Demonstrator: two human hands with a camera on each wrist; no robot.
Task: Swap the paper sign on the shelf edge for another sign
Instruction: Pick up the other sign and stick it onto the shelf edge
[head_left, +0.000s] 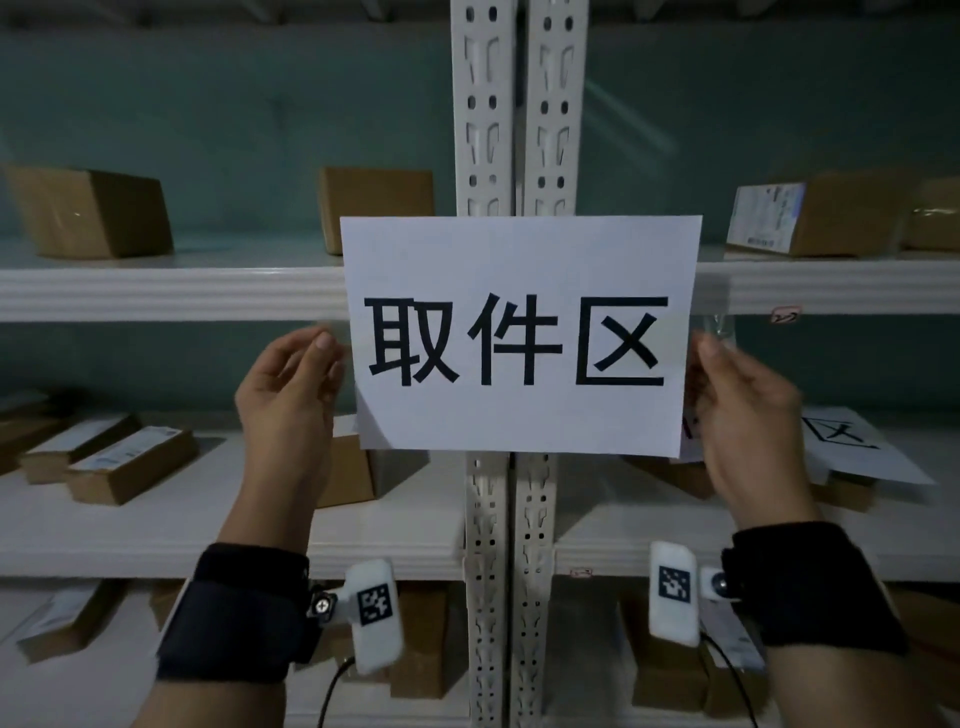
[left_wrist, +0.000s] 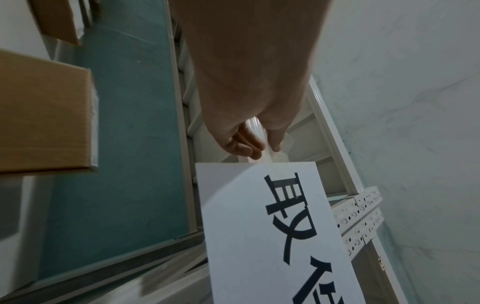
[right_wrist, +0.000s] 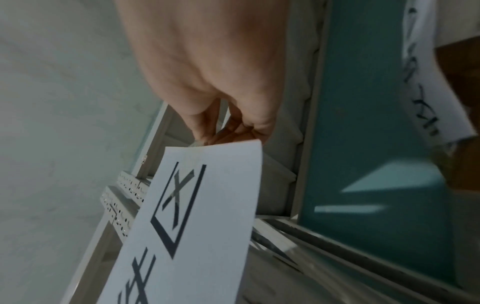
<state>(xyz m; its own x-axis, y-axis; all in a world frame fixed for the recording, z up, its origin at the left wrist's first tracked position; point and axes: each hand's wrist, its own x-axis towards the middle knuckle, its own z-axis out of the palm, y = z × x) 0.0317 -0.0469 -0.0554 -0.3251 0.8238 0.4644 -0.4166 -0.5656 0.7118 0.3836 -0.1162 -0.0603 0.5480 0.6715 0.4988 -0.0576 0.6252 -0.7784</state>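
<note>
The white shelving (head_left: 156, 291) fills the view, with 2 slotted posts (head_left: 519, 104) running up its middle and cardboard boxes (head_left: 93, 213) on each level. The sign (head_left: 519, 260), a white sheet with 3 large black characters, is held flat in front of the posts. Its upper half covers the edge of the middle shelf, and I cannot tell whether it is touching that edge.

The left hand (head_left: 285, 395) is at the sheet's left edge. Its thumb and fingers are closed in a pinch on a piece of clear tape (left_wrist: 278, 158) stuck to that edge. The right hand (head_left: 743, 410) pinches the sign's right edge between thumb and fingers, and more clear tape shows just above the thumb. A 2nd sign (head_left: 857, 457) lies on boxes on the lower shelf, to the right.

With 1 sheet lying aside and 1 held at the shelf edge by its tape, the swap looks about halfway done. The pictures do not settle whether this sheet is going up or coming off. If it is going up, the next move calls for levelling it and pressing both tapes onto the shelf edge. If it is coming off, it calls for a slow, even peel so the paper does not tear.
</note>
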